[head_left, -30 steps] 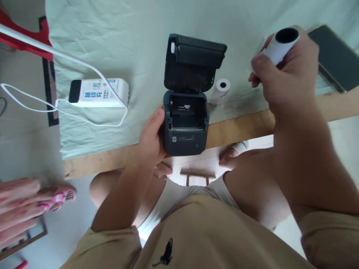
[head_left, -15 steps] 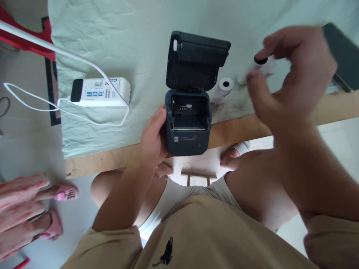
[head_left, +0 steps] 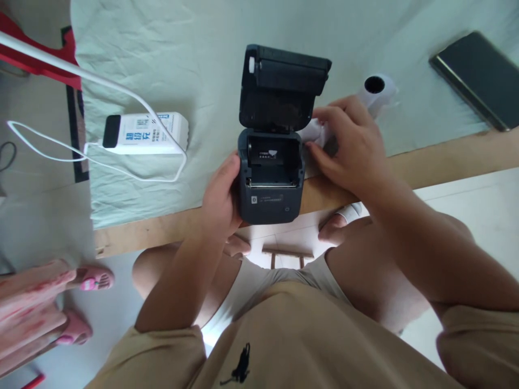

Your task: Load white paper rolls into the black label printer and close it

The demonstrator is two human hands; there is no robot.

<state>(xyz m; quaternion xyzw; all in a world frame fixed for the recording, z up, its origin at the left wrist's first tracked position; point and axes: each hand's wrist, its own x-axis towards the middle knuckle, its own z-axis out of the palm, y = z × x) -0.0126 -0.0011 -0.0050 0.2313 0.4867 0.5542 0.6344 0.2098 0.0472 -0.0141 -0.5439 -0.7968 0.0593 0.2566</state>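
A dark label printer [head_left: 271,202] with its lid [head_left: 286,89] raised stands at the table's front edge. Its paper bay shows no roll inside. My left hand [head_left: 221,197] grips the printer's left side, with the fingers partly hidden behind it. Just right of the printer, my right hand [head_left: 352,143] has its thumb and fingers closed round a small white paper roll [head_left: 315,132], which is partly covered by the fingers. Beyond that hand, a second paper roll [head_left: 379,89] with a black core stands on the cloth.
A phone [head_left: 480,78] lies at the right of the green tablecloth [head_left: 194,48]. At the left is a white power bank [head_left: 146,132] with a white cable [head_left: 138,175] looped over it. Another person's feet in pink slippers [head_left: 95,278] are on the floor at lower left.
My right hand has come left and down from the far roll to the roll beside the printer and closed on it. My left hand and the printer have hardly moved.
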